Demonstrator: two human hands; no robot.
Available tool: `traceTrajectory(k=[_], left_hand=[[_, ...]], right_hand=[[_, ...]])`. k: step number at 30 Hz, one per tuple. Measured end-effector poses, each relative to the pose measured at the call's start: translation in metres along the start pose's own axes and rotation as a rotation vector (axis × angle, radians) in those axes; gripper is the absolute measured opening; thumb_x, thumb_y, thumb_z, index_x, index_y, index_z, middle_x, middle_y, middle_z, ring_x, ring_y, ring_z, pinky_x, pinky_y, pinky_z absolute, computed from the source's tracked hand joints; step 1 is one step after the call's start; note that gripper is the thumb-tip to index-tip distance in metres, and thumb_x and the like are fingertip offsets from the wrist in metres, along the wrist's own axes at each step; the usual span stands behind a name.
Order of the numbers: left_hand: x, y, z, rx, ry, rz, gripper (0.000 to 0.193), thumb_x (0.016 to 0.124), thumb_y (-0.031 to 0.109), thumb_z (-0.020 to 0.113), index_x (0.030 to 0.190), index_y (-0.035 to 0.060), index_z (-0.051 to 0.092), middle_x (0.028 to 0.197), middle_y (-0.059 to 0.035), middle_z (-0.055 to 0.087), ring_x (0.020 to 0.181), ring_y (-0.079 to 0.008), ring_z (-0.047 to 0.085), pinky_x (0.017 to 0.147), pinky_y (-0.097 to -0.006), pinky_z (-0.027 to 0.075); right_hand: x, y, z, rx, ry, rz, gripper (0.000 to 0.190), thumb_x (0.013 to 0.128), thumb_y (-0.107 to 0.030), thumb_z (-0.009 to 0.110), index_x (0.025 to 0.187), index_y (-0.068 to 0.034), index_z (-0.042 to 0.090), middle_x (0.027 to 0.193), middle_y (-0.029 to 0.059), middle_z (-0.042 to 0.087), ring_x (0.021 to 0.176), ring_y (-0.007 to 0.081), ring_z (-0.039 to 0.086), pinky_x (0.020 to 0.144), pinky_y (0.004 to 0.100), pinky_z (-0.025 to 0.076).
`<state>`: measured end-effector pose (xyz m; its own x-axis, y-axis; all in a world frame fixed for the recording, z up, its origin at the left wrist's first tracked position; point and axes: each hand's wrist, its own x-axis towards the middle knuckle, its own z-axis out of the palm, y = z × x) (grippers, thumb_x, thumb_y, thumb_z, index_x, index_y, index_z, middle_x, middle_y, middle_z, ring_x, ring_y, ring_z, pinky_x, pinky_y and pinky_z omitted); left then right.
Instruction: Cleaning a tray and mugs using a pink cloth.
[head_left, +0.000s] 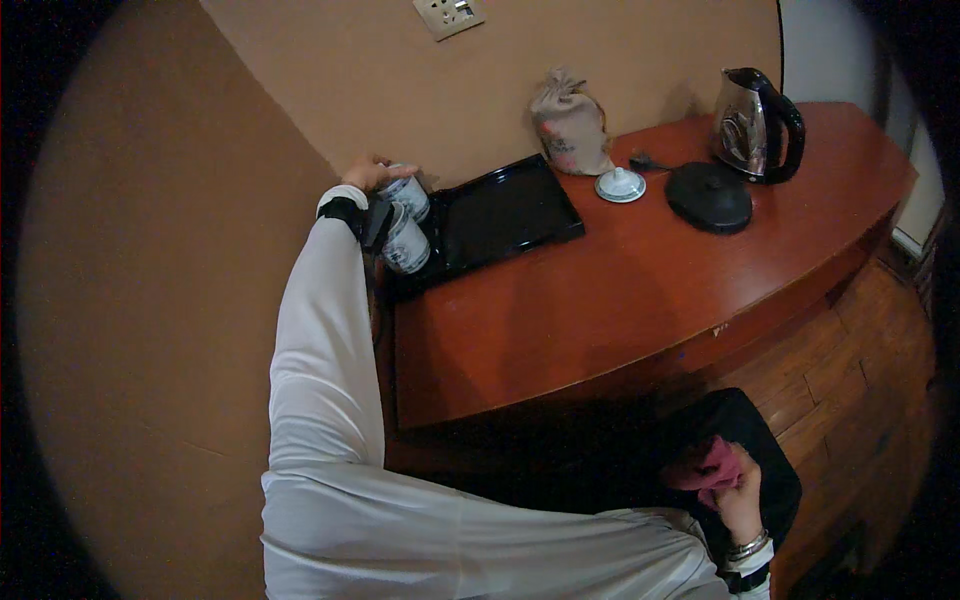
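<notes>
At the left end of a black tray (502, 214), my left hand (370, 172) has its fingers at the rim of a blue-and-white porcelain cup (409, 196) and grips it from the far left. A second cup (407, 247) of the same pattern stands just nearer to me, beside my wrist. Part of both cups is hidden by my wrist and its black strap. Low on the right, my right hand (739, 491) holds a bunched dark pink cloth (712, 469) in front of the table, over a dark seat (776, 472).
On the reddish-brown table (540, 322) are a drawstring cloth bag (574, 135), a white porcelain lid (620, 184), a round black kettle base (709, 196) with a plug beside it, and a steel electric kettle (742, 127). A wall socket (448, 16) is above. Walls border the left and back.
</notes>
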<state>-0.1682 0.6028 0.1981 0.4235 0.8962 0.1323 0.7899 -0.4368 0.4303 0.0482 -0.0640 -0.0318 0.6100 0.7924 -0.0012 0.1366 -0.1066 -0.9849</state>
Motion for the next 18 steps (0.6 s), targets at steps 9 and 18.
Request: traceTrajectory(k=[9,18], left_hand=[[-0.018,0.062,-0.006,0.273,0.307,0.174,0.059,0.074,0.039,0.078,0.117,-0.0003,0.068,0.114,-0.0223,0.068,0.107,-0.0350,0.065,0.091,-0.0405,0.052],[-0.065,0.187,0.150,0.123,-0.056,0.942,0.046,0.082,0.027,0.073,0.118,0.0008,0.063,0.112,-0.0215,0.065,0.107,-0.0398,0.061,0.092,-0.0446,0.049]], right_hand=[[-0.004,0.021,0.003,-0.003,0.021,0.060,0.051,0.058,0.011,0.068,0.108,-0.002,0.066,0.099,0.0094,0.068,0.094,0.0232,0.065,0.084,0.0337,0.053],[0.008,-0.038,-0.010,-0.517,-0.127,-0.364,0.047,0.067,-0.013,0.075,0.112,-0.005,0.065,0.099,0.0169,0.067,0.097,0.0396,0.062,0.085,0.0445,0.051]])
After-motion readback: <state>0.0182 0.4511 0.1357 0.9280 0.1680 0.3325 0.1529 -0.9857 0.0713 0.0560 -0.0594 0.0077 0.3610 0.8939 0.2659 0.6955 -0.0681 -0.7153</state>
